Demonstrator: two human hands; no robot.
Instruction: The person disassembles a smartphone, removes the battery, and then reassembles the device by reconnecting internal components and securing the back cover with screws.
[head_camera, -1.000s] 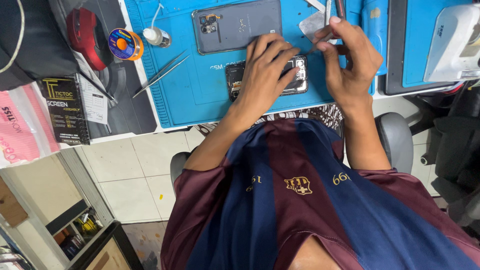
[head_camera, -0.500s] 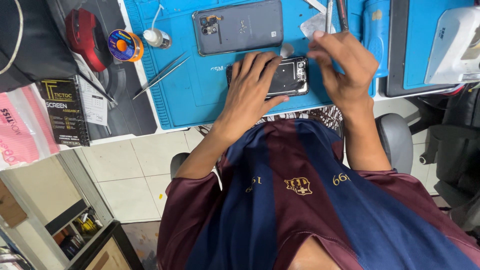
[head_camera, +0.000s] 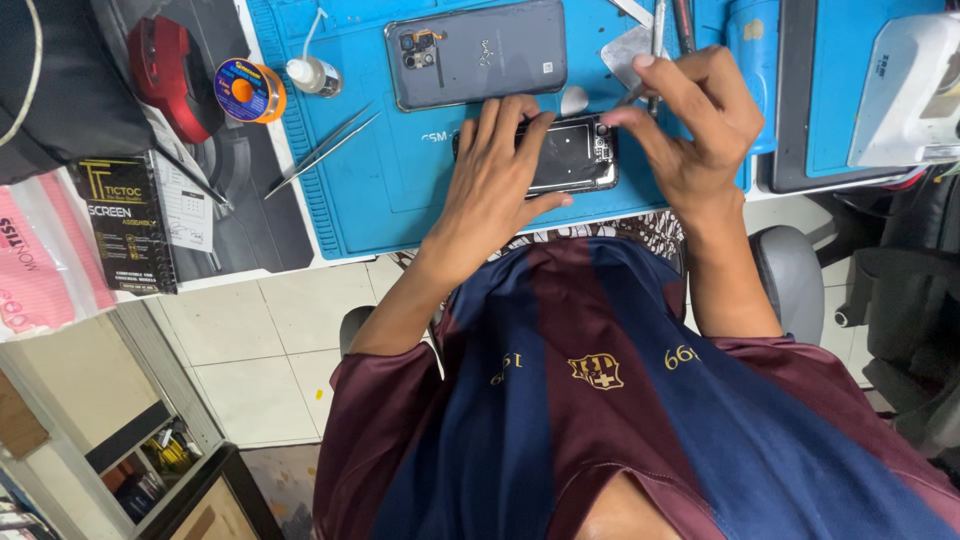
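An opened phone (head_camera: 580, 160) with its dark inner parts showing lies on the blue work mat (head_camera: 400, 190). My left hand (head_camera: 495, 180) lies flat over its left half, thumb hooked at the near edge, holding it down. My right hand (head_camera: 695, 125) pinches a thin metal tool (head_camera: 632, 96) whose tip meets the phone's far right corner. A grey phone back cover (head_camera: 475, 50) with a camera cut-out lies just beyond on the mat.
Tweezers (head_camera: 320, 150), a small white bottle (head_camera: 312, 75) and a spool of solder wire (head_camera: 248, 90) lie to the left. A black box (head_camera: 125, 220) and a pink packet (head_camera: 40, 260) sit at the desk's left edge. A white device (head_camera: 905, 90) stands right.
My right hand came down from above the mat to the phone's right end. My left hand slid left along the phone and now covers its left half.
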